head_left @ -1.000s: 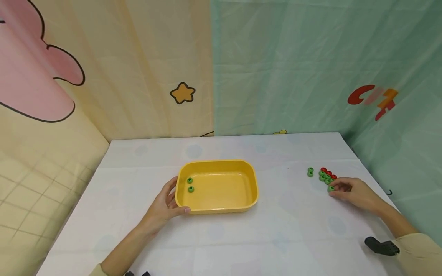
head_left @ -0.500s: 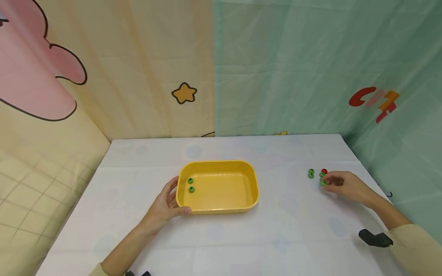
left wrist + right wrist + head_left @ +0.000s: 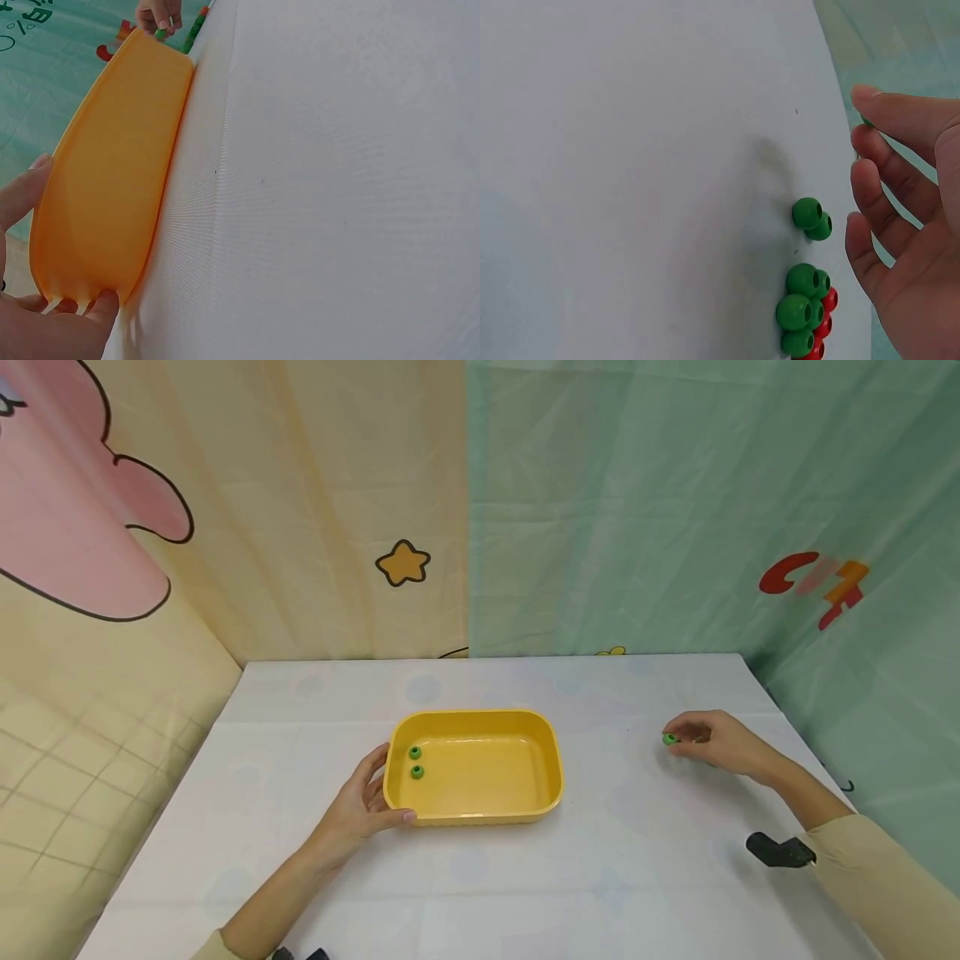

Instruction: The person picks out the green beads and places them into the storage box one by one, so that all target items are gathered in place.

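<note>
My left hand (image 3: 354, 802) grips the left end of a yellow plastic tray (image 3: 480, 817), thumb at its near corner and fingers along its end wall. Two green beads (image 3: 416, 772) lie inside near that end. Off to the right, my right hand (image 3: 723, 747) pinches a green bead (image 3: 670, 739) between thumb and index finger, above the table. In the right wrist view only a sliver of this bead shows at the fingertips. Below that hand sit a pair of green beads (image 3: 808, 214) and a cluster of green beads (image 3: 802, 280) with red beads (image 3: 824, 326) behind; the head view hides them.
A white cloth (image 3: 480, 893) covers the table. Beige and green printed curtains (image 3: 600, 510) hang behind it and at the sides. A black wrist mount (image 3: 780, 850) is on the right forearm, above the tabletop.
My right hand has moved left and away from me, carrying the green bead from the cluster's near side, and now covers the loose beads. The left hand and tray stay put.
</note>
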Action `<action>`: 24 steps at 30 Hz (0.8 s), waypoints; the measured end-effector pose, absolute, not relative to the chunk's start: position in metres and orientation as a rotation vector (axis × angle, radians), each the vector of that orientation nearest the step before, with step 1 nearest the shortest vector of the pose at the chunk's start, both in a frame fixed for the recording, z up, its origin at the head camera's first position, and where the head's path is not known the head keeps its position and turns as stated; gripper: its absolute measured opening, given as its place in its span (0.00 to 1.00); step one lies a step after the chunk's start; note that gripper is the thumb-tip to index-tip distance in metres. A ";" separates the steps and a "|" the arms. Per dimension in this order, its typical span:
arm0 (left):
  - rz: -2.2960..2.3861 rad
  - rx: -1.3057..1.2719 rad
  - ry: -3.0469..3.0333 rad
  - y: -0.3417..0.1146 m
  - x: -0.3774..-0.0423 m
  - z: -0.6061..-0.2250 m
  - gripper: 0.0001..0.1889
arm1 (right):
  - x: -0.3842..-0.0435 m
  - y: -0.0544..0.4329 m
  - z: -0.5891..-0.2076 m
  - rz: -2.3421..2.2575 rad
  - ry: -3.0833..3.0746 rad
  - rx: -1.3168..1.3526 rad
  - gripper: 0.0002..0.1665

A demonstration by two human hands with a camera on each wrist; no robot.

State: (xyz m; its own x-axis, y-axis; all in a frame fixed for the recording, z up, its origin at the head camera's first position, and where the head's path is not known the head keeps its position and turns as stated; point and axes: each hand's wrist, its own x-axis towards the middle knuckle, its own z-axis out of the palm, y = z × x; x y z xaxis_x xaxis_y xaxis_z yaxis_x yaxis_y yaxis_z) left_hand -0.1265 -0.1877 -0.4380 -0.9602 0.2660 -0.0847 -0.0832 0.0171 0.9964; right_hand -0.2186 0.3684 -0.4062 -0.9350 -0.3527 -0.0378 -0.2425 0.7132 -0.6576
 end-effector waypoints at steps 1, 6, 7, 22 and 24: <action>2.031 0.188 2.048 -0.188 -0.127 -0.438 0.58 | -0.221 0.366 -0.405 -1.018 2.757 -0.492 0.15; 2.035 0.194 2.061 -0.189 -0.127 -0.439 0.57 | -0.229 0.350 -0.400 -1.024 2.730 -0.509 0.15; 2.035 0.195 2.063 -0.189 -0.127 -0.439 0.57 | -0.231 0.347 -0.398 -1.024 2.723 -0.508 0.15; 2.032 0.187 2.061 -0.187 -0.127 -0.438 0.58 | -0.253 0.314 -0.382 -0.978 2.720 -0.579 0.15; 2.034 0.196 2.057 -0.187 -0.127 -0.438 0.58 | -0.256 0.309 -0.380 -0.969 2.723 -0.591 0.16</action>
State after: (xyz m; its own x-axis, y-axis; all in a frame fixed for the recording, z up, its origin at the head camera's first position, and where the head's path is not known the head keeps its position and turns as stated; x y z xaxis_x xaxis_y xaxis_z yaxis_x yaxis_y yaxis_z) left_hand -0.1273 -0.1873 -0.4380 -0.9619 0.2624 -0.0768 -0.0738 0.0214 0.9970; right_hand -0.2563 0.3094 -0.3802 -0.9022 -0.4289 -0.0459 -0.3036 0.7068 -0.6389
